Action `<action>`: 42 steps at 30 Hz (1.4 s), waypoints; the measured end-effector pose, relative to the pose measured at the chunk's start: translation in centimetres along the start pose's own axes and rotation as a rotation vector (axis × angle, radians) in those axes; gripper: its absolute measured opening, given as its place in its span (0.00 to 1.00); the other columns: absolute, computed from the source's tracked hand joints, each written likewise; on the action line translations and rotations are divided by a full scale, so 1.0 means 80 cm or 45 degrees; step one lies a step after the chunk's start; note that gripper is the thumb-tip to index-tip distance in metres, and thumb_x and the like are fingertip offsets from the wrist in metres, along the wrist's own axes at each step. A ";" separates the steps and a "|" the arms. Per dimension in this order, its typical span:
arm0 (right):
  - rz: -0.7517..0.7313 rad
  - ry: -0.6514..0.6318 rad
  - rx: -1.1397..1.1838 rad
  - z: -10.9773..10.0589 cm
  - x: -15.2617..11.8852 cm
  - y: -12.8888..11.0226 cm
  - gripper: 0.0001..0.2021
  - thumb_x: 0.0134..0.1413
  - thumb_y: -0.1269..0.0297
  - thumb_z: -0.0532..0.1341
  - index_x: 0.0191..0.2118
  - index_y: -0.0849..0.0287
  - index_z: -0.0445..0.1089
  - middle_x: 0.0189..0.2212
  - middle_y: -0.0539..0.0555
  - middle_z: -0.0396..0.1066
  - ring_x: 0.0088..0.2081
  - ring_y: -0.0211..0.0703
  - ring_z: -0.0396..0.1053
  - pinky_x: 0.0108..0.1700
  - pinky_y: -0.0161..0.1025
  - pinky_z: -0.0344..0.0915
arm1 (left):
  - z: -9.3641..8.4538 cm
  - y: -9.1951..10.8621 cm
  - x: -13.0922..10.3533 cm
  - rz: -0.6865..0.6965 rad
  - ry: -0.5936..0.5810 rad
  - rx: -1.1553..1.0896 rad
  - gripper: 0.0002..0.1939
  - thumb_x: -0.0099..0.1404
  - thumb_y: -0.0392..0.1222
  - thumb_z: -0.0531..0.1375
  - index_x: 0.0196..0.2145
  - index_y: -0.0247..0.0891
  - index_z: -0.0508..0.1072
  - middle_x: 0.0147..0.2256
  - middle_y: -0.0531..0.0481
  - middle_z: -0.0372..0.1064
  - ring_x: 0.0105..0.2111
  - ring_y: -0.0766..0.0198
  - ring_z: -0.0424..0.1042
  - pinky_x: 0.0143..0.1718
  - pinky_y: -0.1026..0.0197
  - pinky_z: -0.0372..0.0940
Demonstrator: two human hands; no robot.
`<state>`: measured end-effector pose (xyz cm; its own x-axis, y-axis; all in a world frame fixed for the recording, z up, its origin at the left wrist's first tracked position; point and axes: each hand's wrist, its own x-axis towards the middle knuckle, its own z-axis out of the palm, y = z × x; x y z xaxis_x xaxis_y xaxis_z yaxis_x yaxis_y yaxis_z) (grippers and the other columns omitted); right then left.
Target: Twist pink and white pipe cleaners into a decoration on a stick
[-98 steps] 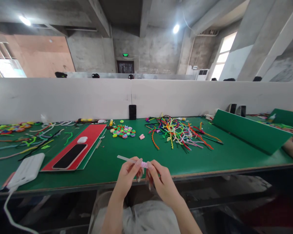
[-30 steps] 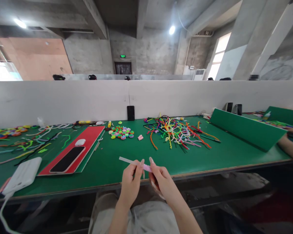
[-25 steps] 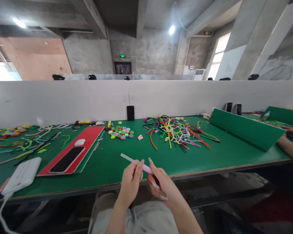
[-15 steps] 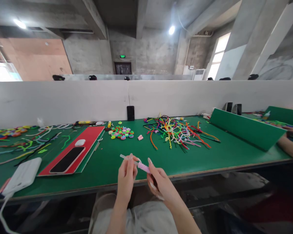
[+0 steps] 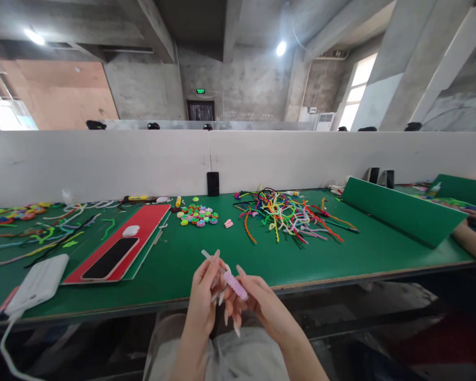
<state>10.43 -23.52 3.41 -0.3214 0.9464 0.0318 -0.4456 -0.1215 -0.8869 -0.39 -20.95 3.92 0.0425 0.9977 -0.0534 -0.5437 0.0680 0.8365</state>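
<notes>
A pale translucent stick (image 5: 206, 255) slants between the fingers of my left hand (image 5: 206, 283), which is closed around it. Toward its lower right end, a pink fuzzy coil (image 5: 235, 286) is wound in tight turns. My right hand (image 5: 257, 301) has its fingers bent under the coil and its thumb above, touching it. Both hands are over the front edge of the green table (image 5: 174, 280). Beyond them lie a small pink piece (image 5: 228, 224), a cluster of small colorful pieces (image 5: 198, 215) and a tangled pile of colorful fuzzy stems (image 5: 281, 211).
A red board (image 5: 143, 227) carrying a phone (image 5: 111, 257) and a white case lies left, beside a white power bank (image 5: 39, 283). A green panel (image 5: 404, 211) leans at the right, near another person's arm (image 5: 472, 243). A black phone (image 5: 213, 183) stands against the partition.
The right hand's fingers have spread and shifted beneath the coil, showing more of it. Stick and coil now tilt more steeply, and the stick's free tip has moved slightly right.
</notes>
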 end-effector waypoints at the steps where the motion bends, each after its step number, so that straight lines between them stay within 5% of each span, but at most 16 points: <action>1: 0.017 -0.016 0.016 0.002 0.000 0.001 0.23 0.50 0.47 0.54 0.26 0.67 0.69 0.17 0.53 0.69 0.14 0.32 0.63 0.18 0.29 0.61 | 0.000 0.000 0.000 -0.009 -0.017 0.016 0.14 0.50 0.49 0.62 0.24 0.35 0.66 0.14 0.61 0.52 0.11 0.78 0.51 0.13 0.73 0.48; 10: 0.065 -0.050 -0.083 0.010 0.001 0.002 0.22 0.49 0.50 0.56 0.16 0.63 0.59 0.10 0.46 0.60 0.09 0.26 0.54 0.10 0.24 0.47 | -0.001 0.001 0.001 0.086 -0.001 0.178 0.16 0.49 0.50 0.62 0.21 0.34 0.64 0.17 0.59 0.54 0.16 0.77 0.52 0.16 0.73 0.49; 20: 0.020 0.034 -0.315 0.005 0.006 0.010 0.23 0.46 0.45 0.55 0.19 0.64 0.63 0.10 0.46 0.60 0.10 0.28 0.56 0.11 0.25 0.52 | -0.001 0.003 0.003 0.096 0.014 0.267 0.18 0.47 0.51 0.63 0.20 0.34 0.64 0.15 0.60 0.55 0.14 0.77 0.53 0.14 0.73 0.49; 27: -0.096 0.017 -0.173 0.001 0.003 0.006 0.25 0.51 0.43 0.47 0.32 0.62 0.67 0.21 0.51 0.67 0.19 0.34 0.64 0.25 0.34 0.64 | 0.003 0.002 -0.002 -0.076 0.049 0.007 0.17 0.47 0.52 0.63 0.25 0.36 0.65 0.16 0.60 0.57 0.12 0.76 0.56 0.11 0.73 0.51; 31: -0.212 -0.013 -0.143 -0.002 -0.001 -0.004 0.18 0.47 0.52 0.59 0.43 0.56 0.63 0.33 0.51 0.67 0.24 0.32 0.65 0.30 0.33 0.65 | 0.002 0.001 -0.002 -0.120 -0.003 -0.080 0.17 0.47 0.51 0.63 0.28 0.36 0.66 0.20 0.58 0.61 0.16 0.74 0.61 0.14 0.72 0.56; 36: -0.192 -0.193 -0.018 0.000 -0.005 -0.008 0.28 0.38 0.62 0.67 0.49 0.53 0.60 0.47 0.54 0.62 0.39 0.40 0.66 0.38 0.36 0.65 | -0.004 0.000 0.002 -0.159 0.041 -0.099 0.21 0.48 0.50 0.63 0.39 0.39 0.67 0.27 0.56 0.65 0.21 0.72 0.65 0.19 0.70 0.61; 42: -0.222 -0.183 -0.118 0.002 -0.005 -0.010 0.24 0.41 0.63 0.65 0.48 0.55 0.63 0.43 0.55 0.67 0.45 0.43 0.64 0.45 0.39 0.62 | -0.007 -0.001 0.003 -0.207 -0.019 -0.144 0.15 0.52 0.49 0.60 0.36 0.41 0.70 0.31 0.56 0.67 0.24 0.72 0.67 0.25 0.69 0.62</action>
<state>10.78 -23.88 4.21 -0.3649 0.8975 0.2476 -0.4286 0.0742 -0.9004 -0.83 -20.71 3.57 0.1493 0.9733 -0.1745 -0.6192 0.2297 0.7509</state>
